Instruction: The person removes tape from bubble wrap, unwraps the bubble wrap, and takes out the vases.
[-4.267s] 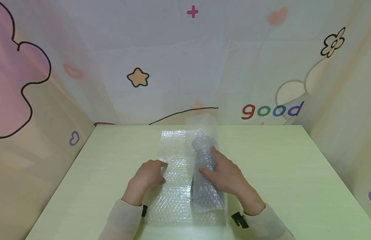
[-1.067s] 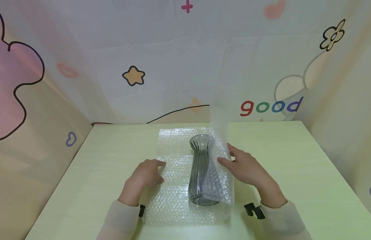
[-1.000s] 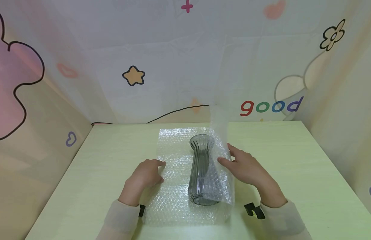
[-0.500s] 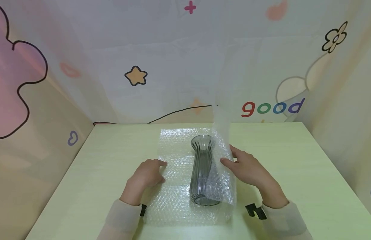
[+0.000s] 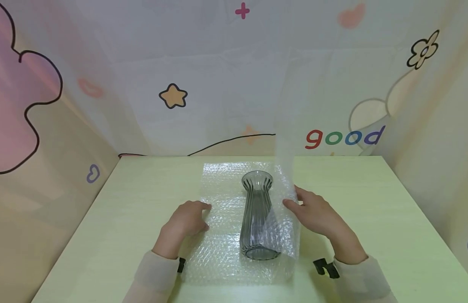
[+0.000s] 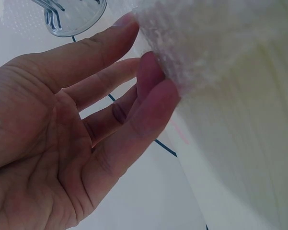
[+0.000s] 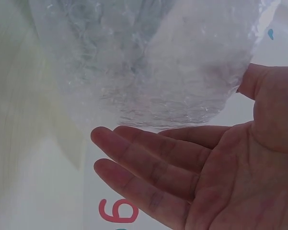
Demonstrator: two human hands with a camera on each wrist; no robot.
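Observation:
A grey ribbed glass vase [image 5: 255, 219] lies on a sheet of clear bubble wrap [image 5: 218, 219], its flared mouth toward the back wall. My right hand [image 5: 318, 212] holds the raised right flap, thumb on the vase side and fingers on the far side; the flap still overlaps the vase's lower right. In the right wrist view the fingers [image 7: 153, 167] stretch straight below the wrap. My left hand [image 5: 186, 219] rests at the sheet's left edge. Close up, its fingertips [image 6: 155, 103] touch that edge, slightly bent, with thumb and fingers apart. Part of the vase mouth [image 6: 76, 17] shows beyond.
The pale green table [image 5: 370, 219] extends to both sides of the sheet. A printed cloth backdrop [image 5: 226, 84] stands along the back and sides. Black straps [image 5: 326, 268] show at the wrists.
Earlier the flap covered the vase under my right hand. That hand has drawn the flap up and rightward, uncovering most of the vase. My left hand has stayed at the left edge.

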